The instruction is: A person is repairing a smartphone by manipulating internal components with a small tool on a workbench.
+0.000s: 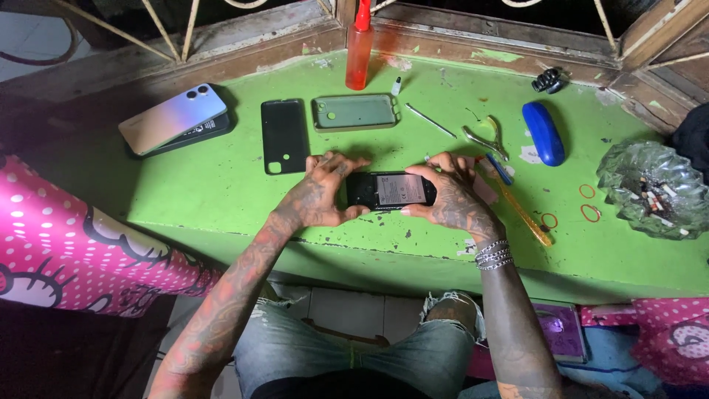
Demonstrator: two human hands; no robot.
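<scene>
Both of my hands hold a small black phone (391,191) with its back off and the battery showing, lying flat on the green table (221,199). My left hand (319,193) grips its left end. My right hand (452,193) grips its right end, fingers curled over the top edge. A black back cover (284,136) lies just behind my left hand. A clear phone case (355,111) lies further back.
A silver-blue smartphone (174,118) rests on a dark one at the back left. A red spray bottle (359,50), metal pliers (487,137), a blue case (543,131), an orange tool (520,210), rubber rings (588,202) and a glass ashtray (653,188) stand to the right.
</scene>
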